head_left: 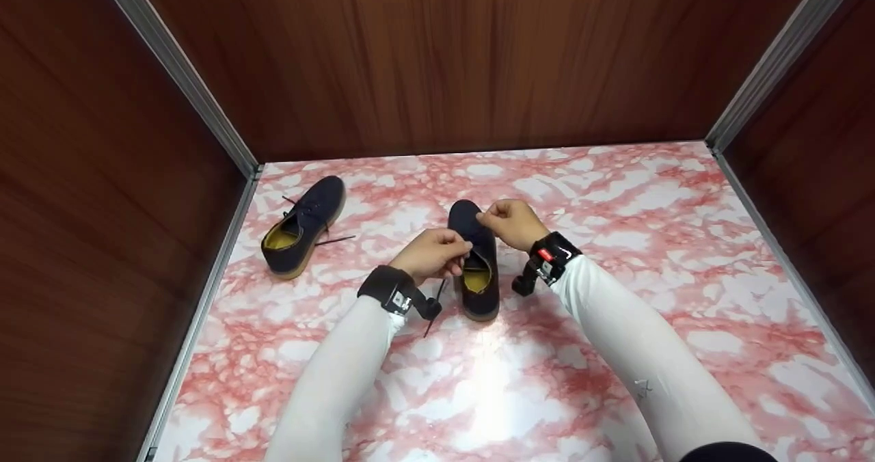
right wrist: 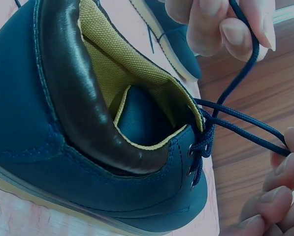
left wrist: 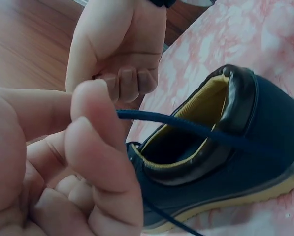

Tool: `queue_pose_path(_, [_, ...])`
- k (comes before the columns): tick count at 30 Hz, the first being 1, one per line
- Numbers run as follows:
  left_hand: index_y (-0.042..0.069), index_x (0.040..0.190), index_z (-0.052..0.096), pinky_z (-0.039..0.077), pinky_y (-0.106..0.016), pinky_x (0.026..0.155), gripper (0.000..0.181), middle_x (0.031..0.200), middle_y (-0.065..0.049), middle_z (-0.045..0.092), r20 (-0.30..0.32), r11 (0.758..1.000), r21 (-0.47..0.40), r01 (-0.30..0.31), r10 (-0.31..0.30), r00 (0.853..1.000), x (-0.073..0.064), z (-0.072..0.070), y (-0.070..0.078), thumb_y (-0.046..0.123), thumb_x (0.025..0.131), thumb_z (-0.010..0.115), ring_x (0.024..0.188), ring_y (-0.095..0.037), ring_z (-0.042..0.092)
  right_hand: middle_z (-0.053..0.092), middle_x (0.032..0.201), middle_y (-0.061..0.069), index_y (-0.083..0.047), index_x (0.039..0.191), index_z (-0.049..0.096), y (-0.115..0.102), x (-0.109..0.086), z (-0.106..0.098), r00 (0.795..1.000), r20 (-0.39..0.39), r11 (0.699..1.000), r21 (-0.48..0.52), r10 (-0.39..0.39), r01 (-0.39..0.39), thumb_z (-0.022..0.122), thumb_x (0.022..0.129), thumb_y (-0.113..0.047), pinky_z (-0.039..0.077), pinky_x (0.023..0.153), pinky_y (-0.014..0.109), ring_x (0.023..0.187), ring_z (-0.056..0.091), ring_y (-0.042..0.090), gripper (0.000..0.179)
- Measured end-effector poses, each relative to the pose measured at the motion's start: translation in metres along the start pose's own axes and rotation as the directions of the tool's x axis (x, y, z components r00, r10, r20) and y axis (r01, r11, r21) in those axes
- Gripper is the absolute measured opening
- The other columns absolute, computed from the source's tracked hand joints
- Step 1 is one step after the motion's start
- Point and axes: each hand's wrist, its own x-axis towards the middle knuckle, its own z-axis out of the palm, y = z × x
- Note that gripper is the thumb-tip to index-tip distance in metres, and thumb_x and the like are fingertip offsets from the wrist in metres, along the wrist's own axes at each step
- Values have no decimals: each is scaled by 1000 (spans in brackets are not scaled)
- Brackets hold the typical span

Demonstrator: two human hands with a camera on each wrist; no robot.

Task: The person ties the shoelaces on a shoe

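Observation:
A navy lace-up shoe (head_left: 481, 303) with a yellow lining stands on the floor between the two hands, its toe pointing away. My left hand (head_left: 432, 251) is over its opening on the left, pinching one end of the dark blue shoelace (right wrist: 236, 82) between thumb and fingers. At the front right of the shoe, my right hand (head_left: 516, 225) pinches a doubled strand, a lace loop (right wrist: 245, 117), pulled out from the eyelets. Both strands cross at a knot (right wrist: 205, 142) above the tongue. Another lace end (head_left: 429, 325) trails at the left.
The matching navy shoe (head_left: 290, 251) stands to the left, its laces loose, one end lying on the floor. The red-and-white marbled floor (head_left: 615, 202) meets brown wood-look panels (head_left: 437, 59) at the back and both sides, with grey metal strips (head_left: 205, 93) in the corners.

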Motion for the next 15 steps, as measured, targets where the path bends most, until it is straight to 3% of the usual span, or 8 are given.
queue_pose_path(8, [4, 101, 66, 56, -18, 56, 11, 81, -3, 71, -37, 988, -147, -45, 40, 999, 4, 4, 1, 14, 103, 66, 64, -7, 71, 49, 62, -12, -4, 86, 70, 1, 1, -3, 1000, 3, 1000, -28, 2, -2, 69, 98, -30, 34, 56, 23, 61, 45, 9, 29])
queue_pose_path(15, [7, 100, 59, 55, -17, 55, 7, 84, -5, 77, -102, 954, -288, -88, 61, 993, 5, 3, 0, 9, 102, 66, 65, -7, 73, 50, 62, -11, -9, 83, 73, 0, 2, -8, 1000, -2, 998, -69, -12, 12, 69, 98, -29, 36, 57, 24, 63, 47, 10, 25])
